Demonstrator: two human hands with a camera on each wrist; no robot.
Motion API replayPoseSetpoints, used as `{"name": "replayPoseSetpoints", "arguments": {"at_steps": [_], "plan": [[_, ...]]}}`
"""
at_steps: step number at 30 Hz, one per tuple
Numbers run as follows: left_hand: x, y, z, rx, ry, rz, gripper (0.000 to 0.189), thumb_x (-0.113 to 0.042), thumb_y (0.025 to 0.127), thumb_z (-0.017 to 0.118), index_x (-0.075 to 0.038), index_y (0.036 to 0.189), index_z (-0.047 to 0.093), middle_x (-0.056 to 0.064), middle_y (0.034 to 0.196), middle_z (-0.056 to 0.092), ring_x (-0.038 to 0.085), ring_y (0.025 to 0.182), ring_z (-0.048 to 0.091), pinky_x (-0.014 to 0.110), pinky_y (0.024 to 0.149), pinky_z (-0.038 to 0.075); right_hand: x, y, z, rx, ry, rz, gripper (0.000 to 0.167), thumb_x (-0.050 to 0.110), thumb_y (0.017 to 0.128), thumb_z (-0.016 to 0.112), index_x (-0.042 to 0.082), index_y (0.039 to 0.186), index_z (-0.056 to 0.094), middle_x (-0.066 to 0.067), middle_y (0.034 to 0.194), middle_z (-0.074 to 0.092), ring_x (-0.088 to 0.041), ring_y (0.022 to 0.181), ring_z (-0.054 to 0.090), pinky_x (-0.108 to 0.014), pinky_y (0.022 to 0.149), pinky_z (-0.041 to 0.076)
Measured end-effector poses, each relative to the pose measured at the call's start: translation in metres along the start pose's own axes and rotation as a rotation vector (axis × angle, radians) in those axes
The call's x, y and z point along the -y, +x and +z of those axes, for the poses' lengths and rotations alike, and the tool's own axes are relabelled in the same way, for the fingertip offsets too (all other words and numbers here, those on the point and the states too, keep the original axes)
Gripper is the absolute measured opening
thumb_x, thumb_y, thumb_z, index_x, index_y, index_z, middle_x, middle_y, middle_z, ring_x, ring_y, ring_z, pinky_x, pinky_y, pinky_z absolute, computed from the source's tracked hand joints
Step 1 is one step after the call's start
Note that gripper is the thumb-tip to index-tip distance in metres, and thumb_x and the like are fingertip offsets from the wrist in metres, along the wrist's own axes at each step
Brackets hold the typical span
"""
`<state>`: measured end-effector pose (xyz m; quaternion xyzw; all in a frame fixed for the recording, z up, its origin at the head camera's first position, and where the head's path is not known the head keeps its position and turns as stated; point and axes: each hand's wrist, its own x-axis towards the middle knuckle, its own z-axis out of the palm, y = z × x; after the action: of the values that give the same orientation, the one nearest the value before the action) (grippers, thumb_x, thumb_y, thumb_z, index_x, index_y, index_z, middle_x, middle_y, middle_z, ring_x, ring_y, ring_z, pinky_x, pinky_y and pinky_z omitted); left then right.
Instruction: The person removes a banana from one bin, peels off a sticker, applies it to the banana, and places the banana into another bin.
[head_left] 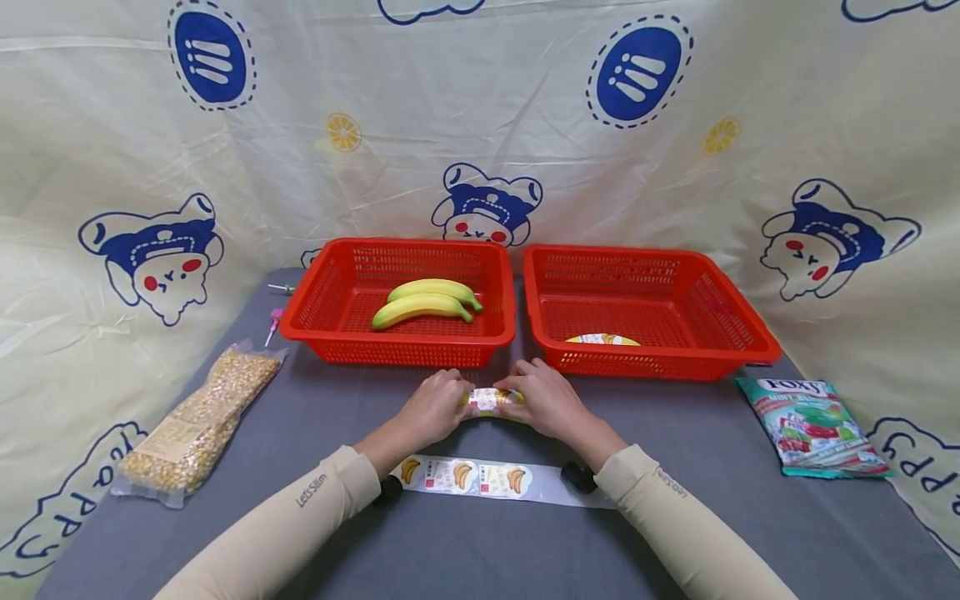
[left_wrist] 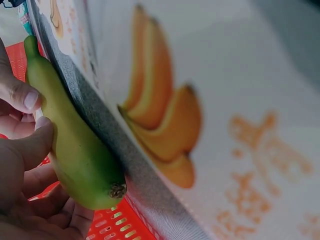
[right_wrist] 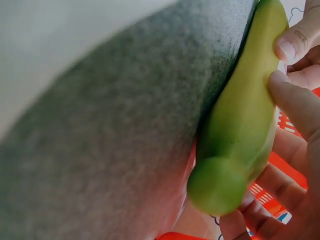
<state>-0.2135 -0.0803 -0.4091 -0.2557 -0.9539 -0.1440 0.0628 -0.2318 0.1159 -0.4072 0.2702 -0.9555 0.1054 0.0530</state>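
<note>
Both hands hold one yellow-green banana (head_left: 491, 401) above the table, just in front of the red baskets. My left hand (head_left: 433, 407) grips its left end, and my right hand (head_left: 550, 402) grips the right end. A white label with a banana picture lies over its middle in the head view. In the left wrist view the banana (left_wrist: 75, 130) shows its dark blossom tip, with thumbs against its side. The right wrist view shows the banana's (right_wrist: 235, 130) green stem end. Below the hands lies a strip of banana-printed labels (head_left: 491, 481), partly hidden by the right wrist.
Two bananas (head_left: 423, 307) lie in the left red basket (head_left: 397, 353). A labelled banana (head_left: 603, 339) shows in the right red basket (head_left: 652, 363). A bag of corn kernels (head_left: 198, 417) lies at left, near a pink-topped stick (head_left: 276, 317). A green candy bag (head_left: 813, 429) lies at right.
</note>
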Motion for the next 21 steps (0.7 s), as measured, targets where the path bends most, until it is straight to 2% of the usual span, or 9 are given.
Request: {"name": "replayPoseSetpoints", "arguments": {"at_steps": [6,12,18,21], "plan": [[0.000,-0.001,0.001,0.001,0.006,-0.005,0.033,-0.025,0.082,0.073,-0.003,0.106,0.070,0.009,0.092,0.067,0.022,0.086,0.061,0.036,0.080,0.050,-0.002,-0.007,0.000,-0.025,-0.089,0.000,0.042,0.045,0.071,0.078,0.021,0.105,0.074,0.001,0.088,0.062,-0.014,0.078,0.046,-0.026,0.066,0.037],[0.000,-0.001,0.002,-0.017,0.027,0.013,0.033,-0.026,0.082,0.073,-0.004,0.105,0.071,0.008,0.091,0.067,0.021,0.084,0.061,0.036,0.078,0.050,0.003,-0.003,-0.001,-0.036,-0.063,-0.030,0.046,0.043,0.070,0.080,0.023,0.111,0.071,0.000,0.090,0.060,-0.014,0.080,0.044,-0.026,0.066,0.037],[0.001,-0.001,0.002,-0.012,0.030,0.004,0.032,-0.026,0.082,0.073,-0.004,0.105,0.071,0.007,0.090,0.065,0.021,0.083,0.060,0.036,0.078,0.050,0.012,0.005,0.001,-0.075,-0.075,-0.099,0.038,0.042,0.071,0.079,0.023,0.104,0.073,0.001,0.090,0.059,-0.014,0.079,0.044,-0.025,0.067,0.036],[0.001,-0.001,0.002,-0.011,0.042,0.008,0.031,-0.026,0.082,0.072,-0.005,0.106,0.071,0.007,0.091,0.066,0.021,0.084,0.060,0.036,0.078,0.050,0.012,0.004,0.002,-0.087,-0.094,-0.093,0.035,0.041,0.071,0.079,0.024,0.101,0.073,0.001,0.088,0.058,-0.014,0.077,0.043,-0.025,0.065,0.035]]}}
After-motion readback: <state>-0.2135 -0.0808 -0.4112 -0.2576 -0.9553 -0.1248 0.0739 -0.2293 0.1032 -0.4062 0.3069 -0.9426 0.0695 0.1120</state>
